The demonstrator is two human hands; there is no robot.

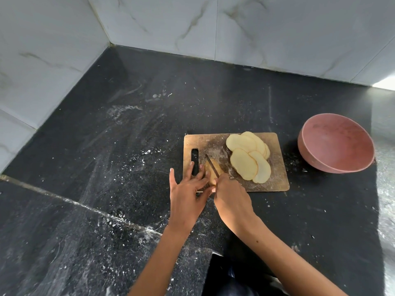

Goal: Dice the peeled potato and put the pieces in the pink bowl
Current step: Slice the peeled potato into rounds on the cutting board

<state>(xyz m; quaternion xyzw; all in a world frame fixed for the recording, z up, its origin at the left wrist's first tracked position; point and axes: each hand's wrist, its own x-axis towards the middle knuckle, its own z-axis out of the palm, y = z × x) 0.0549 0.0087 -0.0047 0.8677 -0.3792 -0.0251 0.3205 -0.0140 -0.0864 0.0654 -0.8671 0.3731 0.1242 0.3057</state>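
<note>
Pale potato slices [249, 158] fanned flat at frame centre-right, one piece [212, 170] mid-cut beside them; pink bowl [335, 144] empty, tilted, far right.

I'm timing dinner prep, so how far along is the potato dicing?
Done: most of the potato lies as flat pale slices on the worn wooden chopping board. In hand: the right hand grips a knife across a slice that the left hand's straight fingers steady. Left: no dice show yet, and the round pink bowl beside the board holds nothing.
</note>
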